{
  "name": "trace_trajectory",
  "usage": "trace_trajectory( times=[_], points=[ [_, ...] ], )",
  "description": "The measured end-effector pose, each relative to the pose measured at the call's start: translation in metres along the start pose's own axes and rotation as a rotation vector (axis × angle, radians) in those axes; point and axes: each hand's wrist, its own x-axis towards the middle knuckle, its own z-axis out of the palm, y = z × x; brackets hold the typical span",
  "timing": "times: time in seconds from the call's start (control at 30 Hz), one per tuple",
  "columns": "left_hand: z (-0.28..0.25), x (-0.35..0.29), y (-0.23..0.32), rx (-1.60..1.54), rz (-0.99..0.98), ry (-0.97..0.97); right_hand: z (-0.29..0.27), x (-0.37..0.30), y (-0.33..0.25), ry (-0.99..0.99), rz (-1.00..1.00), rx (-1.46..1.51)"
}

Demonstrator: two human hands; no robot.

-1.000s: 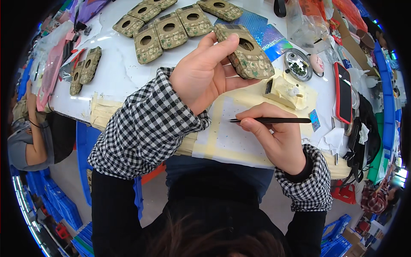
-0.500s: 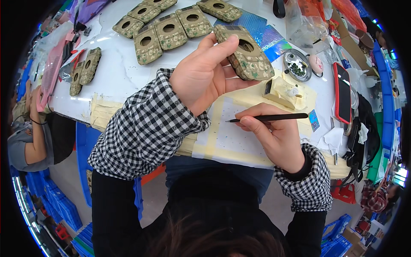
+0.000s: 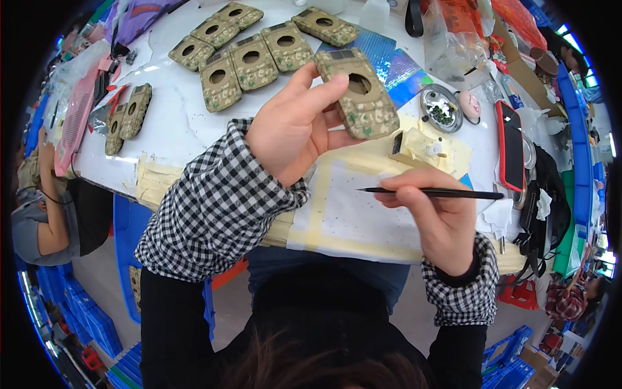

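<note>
My left hand grips a camouflage-patterned toy tank hull by its edges, thumb on top, with the round hole facing up. Lower and to the right, my right hand holds slim black tweezers almost level, their fine point aimed left over a speckled white sheet taped to the table. The point is apart from the hull. Just beyond the right hand sits a cream-coloured block with a small white piece on it. Behind that, a round dish contains tiny dark green bits.
Several matching hulls lie at the back, and two more at the left. Shiny blue sheets, plastic bags and a red-cased phone are around the right side. Another person's arm shows at far left.
My left hand has brought the hull slightly down and left. My right hand has moved right and a little down with the tweezers, whose point is now farther right.
</note>
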Motion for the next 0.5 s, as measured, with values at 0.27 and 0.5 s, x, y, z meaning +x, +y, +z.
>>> trace_trajectory(
  times=[0.27,0.5],
  points=[
    [0.011,-0.006,0.003,0.012,-0.091,-0.085,-0.021,0.019,-0.037,0.069,-0.251,0.098],
    [0.015,-0.011,0.003,0.021,-0.142,-0.045,-0.011,0.027,-0.022,0.104,-0.331,-0.024]
  ],
)
